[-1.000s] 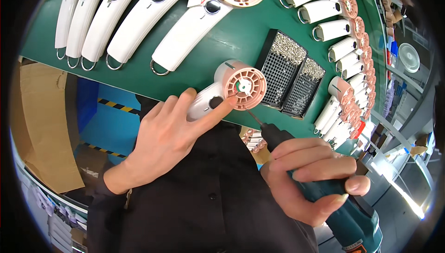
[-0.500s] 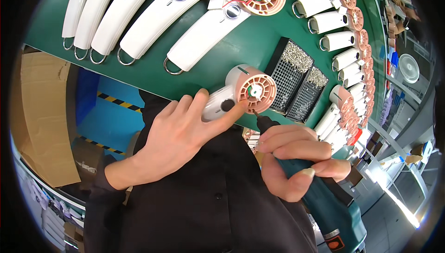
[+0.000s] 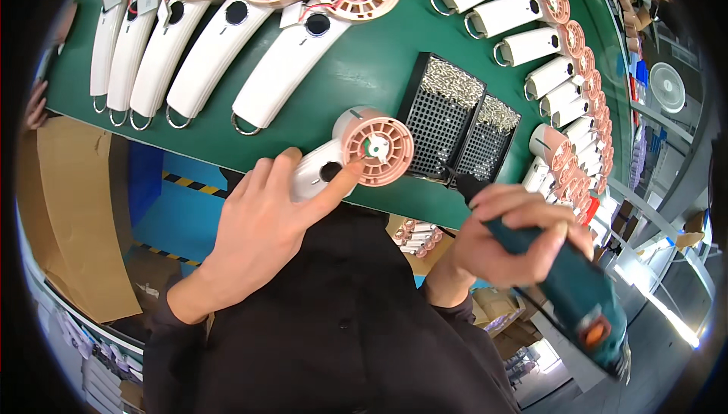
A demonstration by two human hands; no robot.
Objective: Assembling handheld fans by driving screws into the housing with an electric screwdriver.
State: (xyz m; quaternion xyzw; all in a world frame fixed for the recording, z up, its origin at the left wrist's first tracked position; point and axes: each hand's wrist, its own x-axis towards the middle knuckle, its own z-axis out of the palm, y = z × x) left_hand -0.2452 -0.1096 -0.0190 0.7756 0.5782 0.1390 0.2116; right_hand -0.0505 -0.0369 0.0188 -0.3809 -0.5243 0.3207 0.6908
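Note:
My left hand (image 3: 258, 221) is closed around the white handle of a handheld fan (image 3: 383, 173), with the index finger resting on its round pink slotted head. White and green parts show in the middle of that head. In my right hand (image 3: 512, 236) is a teal electric screwdriver (image 3: 580, 293) with a black nose and an orange switch. The nose is at the front corner of two black screw trays, to the right of the fan. Small silver screws fill the far ends of the larger tray (image 3: 434, 135) and the smaller tray (image 3: 485, 152). The screwdriver's very tip is hard to make out.
On the green table (image 3: 345, 73), several white fans (image 3: 280, 76) lie at the far left, some with red wires and white connectors showing. More fans (image 3: 504, 16) line the right side. Below the table's left edge stands a cardboard box (image 3: 72, 217). Another person's hand (image 3: 36, 107) shows at far left.
The screwdriver has moved off the fan's head, rightward to the screw trays. In the picture, the fan under my left hand and the table's contents have shifted left.

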